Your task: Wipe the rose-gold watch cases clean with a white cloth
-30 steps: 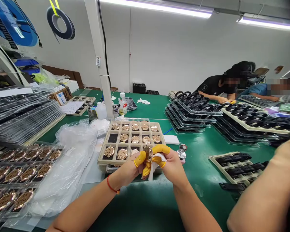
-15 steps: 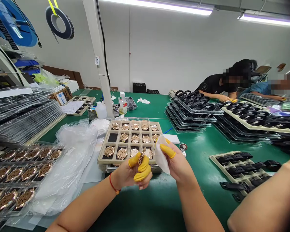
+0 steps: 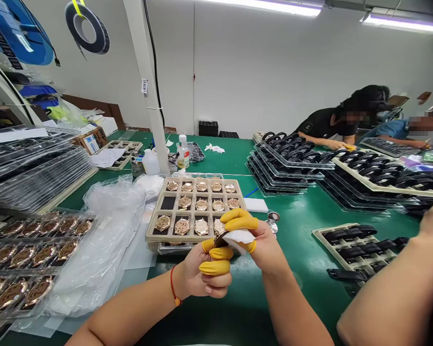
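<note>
Green worktop (image 3: 296,211), beige tray (image 3: 159,237) beyond, left hand (image 3: 204,271) pinching tilted watch case (image 3: 220,240), right hand (image 3: 265,242) pinching cloth (image 3: 240,235) over it, long axis unclear

Bright ceiling tubes (image 3: 292,7) leave sheen on the tabletop (image 3: 296,216).

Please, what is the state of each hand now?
Left hand: closed, holding a watch case.
Right hand: closed, holding a white wipe against the watch case.

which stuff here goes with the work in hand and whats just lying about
In the work, it seems:
watch case, partly hidden, in the left hand
white cloth in the right hand
beige tray of gold cases

Apparently just lying about:
clear plastic bag
clear bottle
crumpled white tissue
</note>
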